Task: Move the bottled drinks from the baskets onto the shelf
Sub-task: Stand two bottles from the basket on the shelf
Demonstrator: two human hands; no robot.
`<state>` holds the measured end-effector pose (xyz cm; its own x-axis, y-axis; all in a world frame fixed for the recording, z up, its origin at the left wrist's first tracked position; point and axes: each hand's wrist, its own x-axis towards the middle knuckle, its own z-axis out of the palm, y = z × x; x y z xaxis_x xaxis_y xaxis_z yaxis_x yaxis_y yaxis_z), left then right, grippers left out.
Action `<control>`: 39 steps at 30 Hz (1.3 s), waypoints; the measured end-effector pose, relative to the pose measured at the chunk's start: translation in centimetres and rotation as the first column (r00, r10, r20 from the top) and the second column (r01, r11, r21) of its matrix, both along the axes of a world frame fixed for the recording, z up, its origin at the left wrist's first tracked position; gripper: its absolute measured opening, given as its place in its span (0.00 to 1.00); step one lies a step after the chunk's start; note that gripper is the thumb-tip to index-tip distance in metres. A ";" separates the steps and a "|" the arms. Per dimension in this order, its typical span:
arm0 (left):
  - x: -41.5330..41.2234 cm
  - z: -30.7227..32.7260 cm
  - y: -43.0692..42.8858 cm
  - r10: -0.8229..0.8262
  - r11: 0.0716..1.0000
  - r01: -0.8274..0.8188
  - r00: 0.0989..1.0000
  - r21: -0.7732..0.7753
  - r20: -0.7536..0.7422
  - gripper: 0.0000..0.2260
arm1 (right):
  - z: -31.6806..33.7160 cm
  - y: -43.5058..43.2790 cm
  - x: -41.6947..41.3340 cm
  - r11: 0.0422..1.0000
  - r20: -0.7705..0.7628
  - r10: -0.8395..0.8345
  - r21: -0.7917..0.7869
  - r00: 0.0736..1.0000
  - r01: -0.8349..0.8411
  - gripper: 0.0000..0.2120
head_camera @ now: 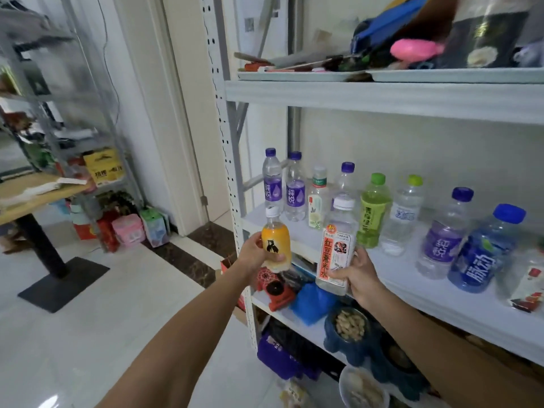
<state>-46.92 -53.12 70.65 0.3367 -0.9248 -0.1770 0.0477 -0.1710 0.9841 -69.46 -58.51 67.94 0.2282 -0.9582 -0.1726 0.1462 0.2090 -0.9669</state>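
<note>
My left hand (255, 251) grips a small orange drink bottle (276, 239) with a white cap and a black bear label, held just in front of the left end of the white shelf (418, 285). My right hand (359, 275) holds a tall pale bottle (336, 248) with a red-lettered label, at the shelf's front edge. Several bottles stand on the shelf: purple-labelled water bottles (272, 179), a green tea bottle (374, 210) and a blue drink bottle (485, 248). No basket is in view.
The shelf's perforated upright post (228, 148) rises just left of my hands. Trays of clutter (412, 75) fill the level above. Below lie a blue bag (313, 301), a bowl of nuts (350, 325) and boxes. A wooden table (32, 195) stands on the tiled floor to the left.
</note>
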 end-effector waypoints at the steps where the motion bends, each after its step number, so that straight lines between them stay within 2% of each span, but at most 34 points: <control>1: 2.0 -0.2 -1.6 -0.007 1.000 0.007 0.999 0.003 0.038 0.32 | -0.3 -1.3 1.9 1.000 -0.010 -0.013 -0.019 1.000 0.012 0.34; 8: 13.8 -1.1 -10.2 -0.125 0.992 0.115 0.944 0.050 0.306 0.30 | 0.7 -6.4 12.8 0.985 -0.094 -0.163 -0.072 0.982 0.157 0.35; 12: 16.7 -1.8 -13.5 -0.228 0.974 0.215 0.896 0.075 0.381 0.32 | 0.7 -8.2 16.4 0.965 -0.072 -0.257 -0.068 0.964 0.252 0.34; 16: 16.9 -2.6 -15.4 -0.292 0.956 0.280 0.863 0.092 0.412 0.32 | 0.3 -9.3 17.8 0.940 -0.123 -0.339 -0.075 0.933 0.332 0.35; 24: 17.2 -2.8 -17.7 -0.378 0.915 0.397 0.773 0.076 0.510 0.34 | -0.3 -10.9 18.5 0.903 -0.164 -0.429 -0.053 0.888 0.426 0.30; 32: 17.5 -3.3 -19.4 -0.341 0.929 0.369 0.821 0.030 0.458 0.34 | -0.1 -12.2 19.0 0.928 -0.297 -0.372 -0.087 0.880 0.363 0.28; 39: 17.1 -3.5 -21.0 -0.371 0.910 0.414 0.798 0.015 0.474 0.30 | 0.0 -13.0 19.2 0.936 -0.510 -0.352 -0.178 0.785 0.304 0.26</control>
<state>-29.82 -74.11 67.16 -0.0365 -0.9993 -0.0100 -0.4630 0.0081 0.8863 -50.28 -71.54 67.90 -0.2053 -0.9745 -0.0909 -0.3434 0.1587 -0.9257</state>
